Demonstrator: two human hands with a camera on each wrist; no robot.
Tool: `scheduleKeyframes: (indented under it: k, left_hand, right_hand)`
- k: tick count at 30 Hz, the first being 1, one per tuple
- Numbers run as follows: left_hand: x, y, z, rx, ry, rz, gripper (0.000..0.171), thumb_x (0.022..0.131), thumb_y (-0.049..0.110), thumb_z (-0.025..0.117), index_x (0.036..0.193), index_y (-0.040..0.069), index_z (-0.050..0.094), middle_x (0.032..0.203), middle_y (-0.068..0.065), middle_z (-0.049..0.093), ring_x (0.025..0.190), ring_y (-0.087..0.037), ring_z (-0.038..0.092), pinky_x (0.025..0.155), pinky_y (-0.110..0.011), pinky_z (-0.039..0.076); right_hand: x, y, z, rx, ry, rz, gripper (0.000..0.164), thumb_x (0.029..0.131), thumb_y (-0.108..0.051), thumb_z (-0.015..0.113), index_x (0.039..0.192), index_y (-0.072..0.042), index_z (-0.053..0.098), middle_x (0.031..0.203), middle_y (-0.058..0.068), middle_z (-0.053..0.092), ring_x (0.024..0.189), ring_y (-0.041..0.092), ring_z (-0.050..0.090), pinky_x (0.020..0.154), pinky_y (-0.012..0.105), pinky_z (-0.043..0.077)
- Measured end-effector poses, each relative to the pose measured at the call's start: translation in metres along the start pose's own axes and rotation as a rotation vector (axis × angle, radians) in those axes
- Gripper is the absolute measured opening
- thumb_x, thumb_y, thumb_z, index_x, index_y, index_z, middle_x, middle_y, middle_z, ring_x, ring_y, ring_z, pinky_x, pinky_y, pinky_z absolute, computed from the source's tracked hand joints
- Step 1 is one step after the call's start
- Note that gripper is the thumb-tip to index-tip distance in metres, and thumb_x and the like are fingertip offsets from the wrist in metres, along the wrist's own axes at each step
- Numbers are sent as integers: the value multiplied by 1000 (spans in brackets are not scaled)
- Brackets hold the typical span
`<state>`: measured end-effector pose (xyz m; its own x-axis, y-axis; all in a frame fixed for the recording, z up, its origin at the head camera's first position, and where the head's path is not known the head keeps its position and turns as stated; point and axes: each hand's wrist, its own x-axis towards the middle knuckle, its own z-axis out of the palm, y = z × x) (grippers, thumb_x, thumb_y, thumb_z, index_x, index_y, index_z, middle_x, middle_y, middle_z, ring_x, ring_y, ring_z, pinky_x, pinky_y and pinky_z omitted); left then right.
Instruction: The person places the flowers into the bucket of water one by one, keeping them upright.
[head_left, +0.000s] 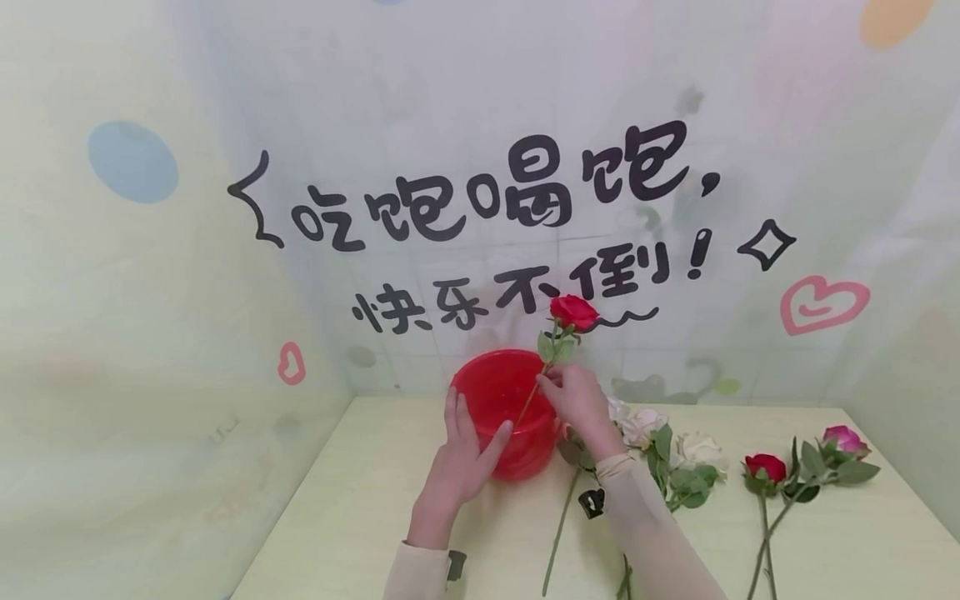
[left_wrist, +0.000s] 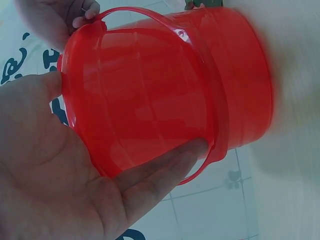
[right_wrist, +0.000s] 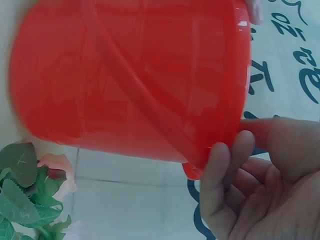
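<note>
Pinching, with thumb and curled fingers of the right hand [head_left: 581,404], the thin stem of a bright red, full-headed artificial-looking rose [head_left: 573,313]; bloom just above that hand, stem slanting down to its left, apparently into the mouth of a glossy red plastic bucket [head_left: 536,447] with a hoop handle. Resting against the same bucket with the left hand [head_left: 459,462], fingers straight along the outer wall, thumb at the near rim, not curled round anything. Between both hands, then: the bucket, set on a pale wood-look desk [head_left: 360,500].

Judged by how things lie, only a small part done: one stem at the opening, not yet released. Cannot tell whether touching the bucket's bottom. Inside, no other stem to be seen in the visible part.

Outside the bucket, apparently left to handle: just below the right hand, a long bare green stem [head_left: 561,533] with its head mostly hidden; close to the right of that hand, a pale pink rose [head_left: 643,425] and a creamy white rose [head_left: 699,451]; farther right, well apart, a deep red rose [head_left: 765,468] and a magenta-pink rose [head_left: 845,440], lying with crossed stems.
</note>
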<state>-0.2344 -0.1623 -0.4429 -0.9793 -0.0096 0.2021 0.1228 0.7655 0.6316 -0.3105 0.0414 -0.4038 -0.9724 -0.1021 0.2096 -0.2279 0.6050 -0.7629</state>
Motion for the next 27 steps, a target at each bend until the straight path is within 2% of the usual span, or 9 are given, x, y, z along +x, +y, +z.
scheduleKeyframes:
  k: [8,14,20,27]
  left_hand:
    - [1,-3,1,0,-5,2,110,97,62,63,168,3,4,161,-21,36,96,-30,70,80,-49,65]
    - [1,-3,2,-2,-5,-7,110,97,60,65,168,4,3,159,-20,40,98,-30,70,81,-48,65]
    - [1,-3,1,5,-4,-20,110,97,61,65,168,5,3,157,-20,41,99,-30,70,81,-48,65]
    - [1,-2,1,0,-6,-18,110,96,61,65,168,4,3,152,-21,46,90,-26,69,79,-47,65]
  right_hand:
    - [-5,-4,-8,83,-97,18,39,105,-26,66,129,4,68,106,18,74,77,25,68,67,34,63]
    - [-9,-2,-15,166,-145,45,51,107,-29,62,144,6,58,125,27,69,77,25,72,72,42,65]
    - [-10,1,-26,237,-152,22,46,109,-29,59,138,7,62,120,28,70,73,24,72,71,44,65]
    - [-12,4,-38,356,-173,39,47,110,-31,57,140,6,59,124,27,71,80,30,75,71,42,65]
